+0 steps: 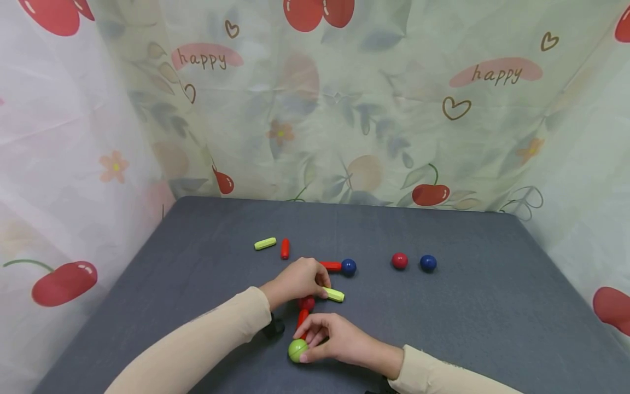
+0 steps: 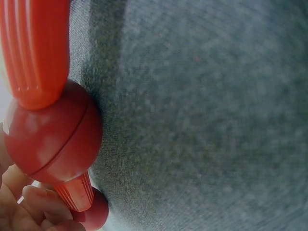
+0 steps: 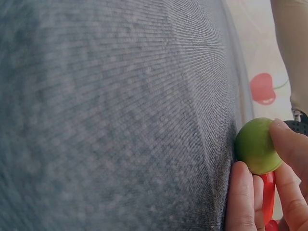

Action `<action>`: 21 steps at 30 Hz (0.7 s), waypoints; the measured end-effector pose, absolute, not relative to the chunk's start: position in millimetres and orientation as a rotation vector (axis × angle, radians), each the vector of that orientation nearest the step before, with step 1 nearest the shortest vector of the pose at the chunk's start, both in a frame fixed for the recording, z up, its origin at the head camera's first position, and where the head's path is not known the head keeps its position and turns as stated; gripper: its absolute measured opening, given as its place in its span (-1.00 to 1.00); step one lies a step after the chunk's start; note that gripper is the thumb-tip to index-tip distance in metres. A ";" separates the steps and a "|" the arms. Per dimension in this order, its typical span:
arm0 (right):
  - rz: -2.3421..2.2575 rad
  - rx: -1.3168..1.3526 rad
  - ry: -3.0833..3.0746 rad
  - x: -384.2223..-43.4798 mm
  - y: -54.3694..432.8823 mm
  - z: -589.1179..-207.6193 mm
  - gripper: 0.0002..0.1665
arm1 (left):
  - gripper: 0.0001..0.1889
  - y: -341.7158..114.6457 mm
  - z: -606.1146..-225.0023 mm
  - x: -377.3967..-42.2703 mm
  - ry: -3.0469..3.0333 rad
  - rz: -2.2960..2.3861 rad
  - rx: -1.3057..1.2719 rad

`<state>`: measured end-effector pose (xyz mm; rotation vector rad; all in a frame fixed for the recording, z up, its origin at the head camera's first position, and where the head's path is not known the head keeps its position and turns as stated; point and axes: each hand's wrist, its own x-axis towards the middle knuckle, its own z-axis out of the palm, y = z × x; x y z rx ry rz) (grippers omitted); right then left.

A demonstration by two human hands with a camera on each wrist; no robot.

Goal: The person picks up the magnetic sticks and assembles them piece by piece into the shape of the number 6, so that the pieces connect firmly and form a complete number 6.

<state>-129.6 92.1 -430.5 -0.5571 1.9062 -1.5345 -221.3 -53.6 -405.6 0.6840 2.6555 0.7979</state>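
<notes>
A dark grey table (image 1: 472,317) carries everything. On its far left lie a yellow stick (image 1: 265,243) and, just right of it, a short red stick (image 1: 285,249). Right of these, a red bar (image 1: 331,266) meets a blue ball (image 1: 348,267), its left end hidden. Farther right, a lone red ball (image 1: 400,261) and a lone blue ball (image 1: 428,264) sit near each other, apart. At the near middle, a green ball (image 1: 297,351) joins a red rod (image 1: 302,318), whose far end meets a darker red ball (image 1: 307,303) touching the table.
</notes>
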 end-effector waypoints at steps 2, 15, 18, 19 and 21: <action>-1.535 -0.558 1.908 -129.6 92.2 -430.6 -0.66 | -0.89 -53.2 -405.3 -221.5 2.652 0.794 0.683; -1.523 -0.570 1.922 -129.5 93.0 -430.1 -0.67 | -0.84 -59.8 -399.7 -225.3 2.575 0.944 0.690; -1.518 -0.562 1.923 -129.1 93.0 -429.3 -0.68 | -0.83 -67.0 -393.4 -227.3 2.554 1.049 0.648; -1.515 -0.560 1.925 -129.1 93.0 -429.0 -0.68 | -0.83 -69.8 -390.9 -228.2 2.553 1.085 0.618; -1.507 -0.555 1.933 -129.0 93.1 -428.4 -0.68 | -0.83 -75.7 -385.9 -229.9 2.561 1.166 0.543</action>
